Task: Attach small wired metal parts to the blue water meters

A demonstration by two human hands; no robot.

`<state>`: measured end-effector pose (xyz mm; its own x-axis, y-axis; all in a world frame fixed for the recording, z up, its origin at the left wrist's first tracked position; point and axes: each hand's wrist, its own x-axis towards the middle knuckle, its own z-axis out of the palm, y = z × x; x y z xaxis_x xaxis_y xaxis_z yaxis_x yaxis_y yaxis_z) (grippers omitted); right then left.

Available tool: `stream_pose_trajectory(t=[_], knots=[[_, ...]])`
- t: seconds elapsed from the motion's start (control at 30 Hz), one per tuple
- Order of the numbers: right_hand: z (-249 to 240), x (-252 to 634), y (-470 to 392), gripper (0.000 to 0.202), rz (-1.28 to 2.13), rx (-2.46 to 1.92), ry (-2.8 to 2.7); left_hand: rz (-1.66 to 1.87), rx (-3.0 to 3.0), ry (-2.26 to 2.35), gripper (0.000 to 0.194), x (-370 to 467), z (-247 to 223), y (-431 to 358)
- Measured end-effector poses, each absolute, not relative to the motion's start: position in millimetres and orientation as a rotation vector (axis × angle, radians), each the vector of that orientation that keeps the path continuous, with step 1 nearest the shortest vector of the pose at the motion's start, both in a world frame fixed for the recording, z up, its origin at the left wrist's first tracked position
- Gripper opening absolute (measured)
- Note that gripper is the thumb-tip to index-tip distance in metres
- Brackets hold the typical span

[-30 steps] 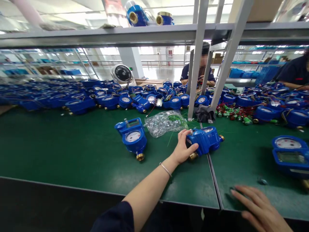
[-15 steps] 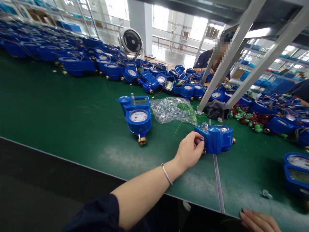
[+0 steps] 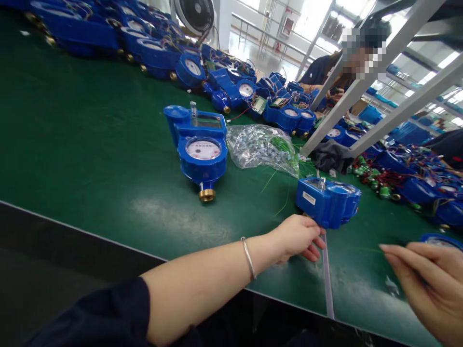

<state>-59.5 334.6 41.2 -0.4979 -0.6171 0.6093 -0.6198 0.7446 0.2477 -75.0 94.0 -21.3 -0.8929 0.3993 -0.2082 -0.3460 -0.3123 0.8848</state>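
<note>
A blue water meter with a white label stands at the table's seam. My left hand is at its lower front edge, fingers loosely curled and apart, with no object visible in them; whether they touch the meter I cannot tell. To the right, my right hand is closed in a pinch, and a thin green wire runs left from its fingertips, faint and blurred. Another blue water meter with a brass end stands at the left. Behind lies a clear plastic bag of small seals and green wires.
Rows of blue meters with loose wiring line the back of the green table. Grey metal posts and a dark cloth stand behind the right meter. A person sits across, near a fan.
My left hand has slid down from the meter's side to its lower edge, its fingers loosened. My right hand has risen into view from the bottom edge, pinching the green wire. The view has shifted.
</note>
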Motion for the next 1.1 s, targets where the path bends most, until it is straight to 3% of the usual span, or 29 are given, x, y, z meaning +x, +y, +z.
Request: stream_pose_trajectory(t=[0.17, 0.4, 1.1], knots=[[88, -85, 272, 0.017, -0.465, 1.22, -2.038, 2.235, 0.065, 1.469, 0.017, -76, -24, 91], [105, -89, 263, 0.028, -0.716, 1.34, -2.0, 2.239, 0.036, 1.446, 0.017, -74, -24, 90], [109, -87, 236, 0.03, -0.897, 1.515, -1.833, 2.204, 0.044, 1.491, 0.017, -75, -27, 93]])
